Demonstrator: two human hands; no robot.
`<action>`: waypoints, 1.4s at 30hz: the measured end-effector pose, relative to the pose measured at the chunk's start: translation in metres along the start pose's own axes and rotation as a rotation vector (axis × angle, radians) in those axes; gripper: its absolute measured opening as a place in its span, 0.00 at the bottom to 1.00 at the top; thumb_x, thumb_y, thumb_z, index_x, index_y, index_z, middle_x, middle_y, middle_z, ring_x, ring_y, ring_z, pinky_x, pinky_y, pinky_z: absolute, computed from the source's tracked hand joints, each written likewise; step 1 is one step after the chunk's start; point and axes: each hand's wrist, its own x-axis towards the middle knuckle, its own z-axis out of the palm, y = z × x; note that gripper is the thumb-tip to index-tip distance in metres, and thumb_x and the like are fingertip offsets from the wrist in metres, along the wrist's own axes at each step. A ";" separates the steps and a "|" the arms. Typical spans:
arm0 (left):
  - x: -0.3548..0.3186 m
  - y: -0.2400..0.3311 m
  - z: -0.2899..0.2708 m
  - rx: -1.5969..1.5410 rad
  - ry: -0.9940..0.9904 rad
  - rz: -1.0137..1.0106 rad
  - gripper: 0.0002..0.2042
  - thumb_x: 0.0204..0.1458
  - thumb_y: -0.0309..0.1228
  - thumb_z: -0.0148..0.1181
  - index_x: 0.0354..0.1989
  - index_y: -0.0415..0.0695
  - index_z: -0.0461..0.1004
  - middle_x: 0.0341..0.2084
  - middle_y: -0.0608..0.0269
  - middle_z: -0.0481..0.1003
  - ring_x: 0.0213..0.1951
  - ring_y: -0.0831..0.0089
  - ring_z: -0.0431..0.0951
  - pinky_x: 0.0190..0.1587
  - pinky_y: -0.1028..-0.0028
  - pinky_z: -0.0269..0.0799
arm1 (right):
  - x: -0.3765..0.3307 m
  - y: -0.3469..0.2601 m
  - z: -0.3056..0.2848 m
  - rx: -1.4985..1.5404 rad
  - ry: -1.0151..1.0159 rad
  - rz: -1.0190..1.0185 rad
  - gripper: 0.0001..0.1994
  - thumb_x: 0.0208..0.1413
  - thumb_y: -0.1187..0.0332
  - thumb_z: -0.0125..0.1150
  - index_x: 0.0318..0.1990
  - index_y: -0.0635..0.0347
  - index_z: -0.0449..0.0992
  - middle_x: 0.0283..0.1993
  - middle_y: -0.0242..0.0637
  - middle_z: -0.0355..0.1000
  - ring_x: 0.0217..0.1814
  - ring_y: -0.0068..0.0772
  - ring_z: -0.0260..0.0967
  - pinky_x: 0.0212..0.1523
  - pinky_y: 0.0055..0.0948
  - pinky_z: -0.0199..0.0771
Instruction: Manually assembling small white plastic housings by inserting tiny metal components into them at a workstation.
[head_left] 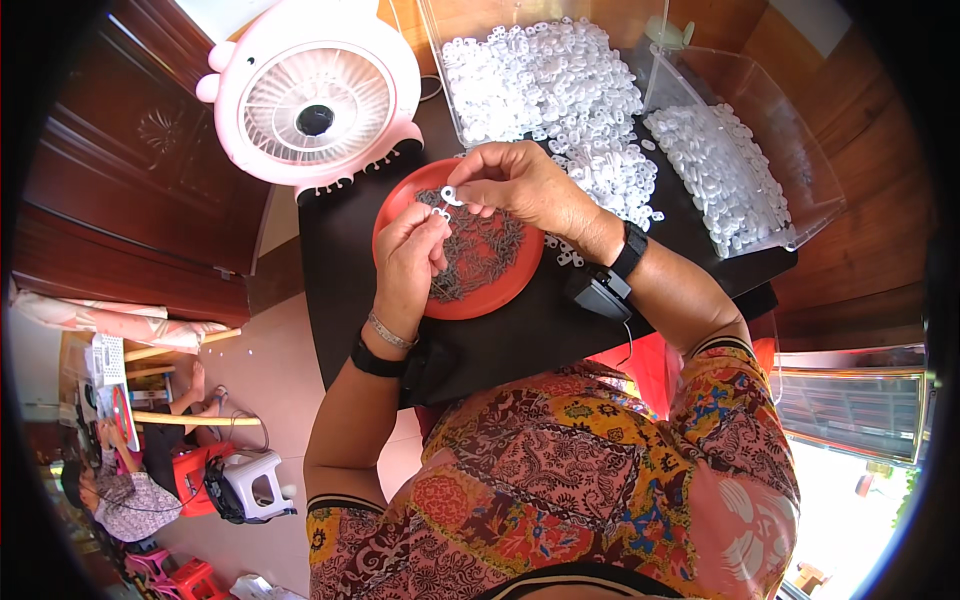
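Over a round red tray (pixel 388 190) my two hands meet, each pinching a small part between thumb and fingers. My right hand (pixel 535 185) grips a white plastic piece (pixel 451 195) with a ring-shaped end. Just below it, my left hand (pixel 405 250) has hold of another small white plastic piece (pixel 440 213). The two pieces are close together; whether they touch, I cannot tell. Many thin dark grey metal pins or screws (pixel 480 250) lie loose in the tray under my hands, too small to name surely.
A clear bin (pixel 540 80) of white pieces stands at the back, spilling onto the dark table (pixel 350 290). Another clear bin (pixel 725 180) with white pieces is at right. A pink fan (pixel 320 100) stands back left. Another person (pixel 130 500) sits at far left near stools.
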 end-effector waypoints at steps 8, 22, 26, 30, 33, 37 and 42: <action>0.000 -0.001 0.001 -0.026 -0.002 0.002 0.10 0.57 0.31 0.51 0.25 0.39 0.69 0.15 0.70 0.63 0.17 0.83 0.62 0.20 0.83 0.57 | 0.001 0.005 0.001 -0.012 -0.026 -0.020 0.05 0.52 0.76 0.61 0.37 0.66 0.76 0.28 0.30 0.73 0.28 0.16 0.68 0.30 0.16 0.69; -0.001 -0.008 0.002 -0.066 0.002 0.016 0.11 0.58 0.33 0.48 0.29 0.40 0.71 0.16 0.71 0.65 0.18 0.83 0.65 0.21 0.84 0.59 | -0.005 0.011 0.014 -0.172 -0.030 -0.122 0.08 0.53 0.78 0.62 0.41 0.66 0.75 0.34 0.30 0.74 0.37 0.18 0.71 0.40 0.19 0.72; -0.002 -0.007 0.005 -0.119 0.026 -0.032 0.11 0.59 0.34 0.47 0.31 0.40 0.71 0.17 0.70 0.67 0.19 0.82 0.68 0.22 0.84 0.61 | -0.008 0.011 0.018 -0.318 -0.017 -0.216 0.10 0.50 0.78 0.64 0.41 0.64 0.74 0.34 0.32 0.75 0.36 0.17 0.71 0.38 0.21 0.73; -0.001 -0.004 0.006 -0.169 0.024 -0.100 0.12 0.59 0.36 0.47 0.33 0.41 0.72 0.19 0.68 0.70 0.20 0.81 0.70 0.23 0.83 0.64 | -0.007 0.015 0.017 -0.449 -0.010 -0.294 0.12 0.48 0.78 0.66 0.40 0.62 0.74 0.33 0.33 0.74 0.34 0.18 0.72 0.34 0.22 0.74; 0.001 -0.007 0.002 -0.186 0.012 -0.117 0.12 0.58 0.37 0.47 0.34 0.41 0.72 0.19 0.67 0.71 0.20 0.80 0.70 0.23 0.83 0.64 | -0.007 0.014 0.017 -0.567 -0.005 -0.366 0.13 0.46 0.77 0.67 0.40 0.62 0.74 0.32 0.32 0.74 0.33 0.18 0.72 0.33 0.22 0.74; 0.001 -0.009 0.003 -0.154 0.011 -0.114 0.12 0.58 0.37 0.47 0.34 0.40 0.73 0.18 0.67 0.71 0.19 0.80 0.70 0.23 0.83 0.64 | -0.007 0.015 0.018 -0.564 -0.020 -0.347 0.14 0.46 0.76 0.67 0.41 0.63 0.74 0.33 0.35 0.75 0.34 0.22 0.74 0.34 0.24 0.75; 0.000 -0.008 0.007 -0.127 0.000 -0.094 0.13 0.59 0.36 0.46 0.33 0.39 0.72 0.20 0.64 0.74 0.20 0.79 0.71 0.23 0.82 0.65 | -0.012 0.011 0.027 -0.863 0.066 -0.638 0.18 0.44 0.72 0.68 0.44 0.63 0.74 0.35 0.43 0.75 0.36 0.42 0.76 0.37 0.32 0.77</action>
